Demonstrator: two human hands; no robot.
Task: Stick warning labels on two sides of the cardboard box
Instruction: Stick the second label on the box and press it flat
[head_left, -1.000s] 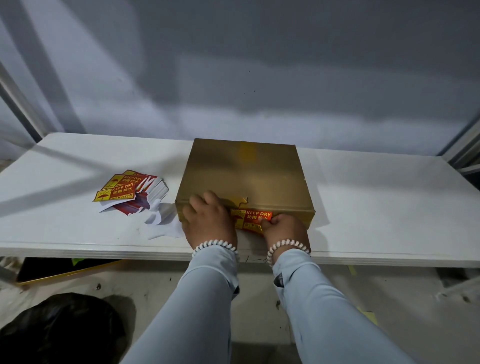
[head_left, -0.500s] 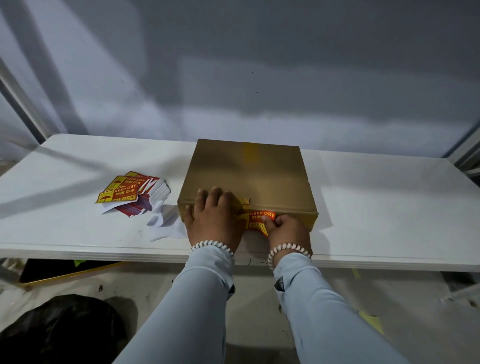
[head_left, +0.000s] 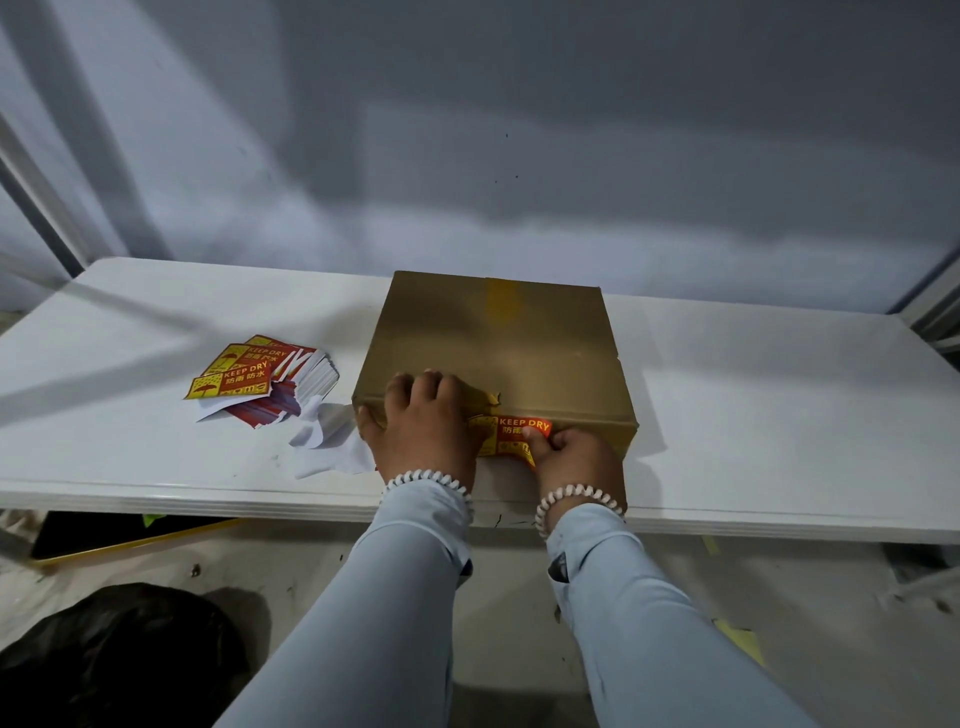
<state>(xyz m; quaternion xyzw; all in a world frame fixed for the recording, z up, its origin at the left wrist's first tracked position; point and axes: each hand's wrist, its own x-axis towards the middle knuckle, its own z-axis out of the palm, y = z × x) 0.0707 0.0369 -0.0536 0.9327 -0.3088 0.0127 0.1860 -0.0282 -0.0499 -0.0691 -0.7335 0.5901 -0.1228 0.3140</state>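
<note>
A brown cardboard box (head_left: 498, 348) lies flat in the middle of the white table (head_left: 779, 415). A red and yellow KEEP DRY warning label (head_left: 514, 427) sits on the box's near side. My left hand (head_left: 423, 423) rests over the near top edge, fingers flat on the lid and thumb at the left corner, covering the label's left end. My right hand (head_left: 571, 457) has curled fingers and pinches the label's lower right part against the box. The label's lower edge is hidden by that hand.
A fanned stack of spare labels (head_left: 260, 376) lies left of the box, with crumpled white backing paper (head_left: 322, 439) beside it. A black bag (head_left: 119, 654) sits on the floor at lower left. A grey wall stands behind the table.
My left hand slid a little up onto the lid. My right hand moved slightly along the label's right end. The box stayed in place.
</note>
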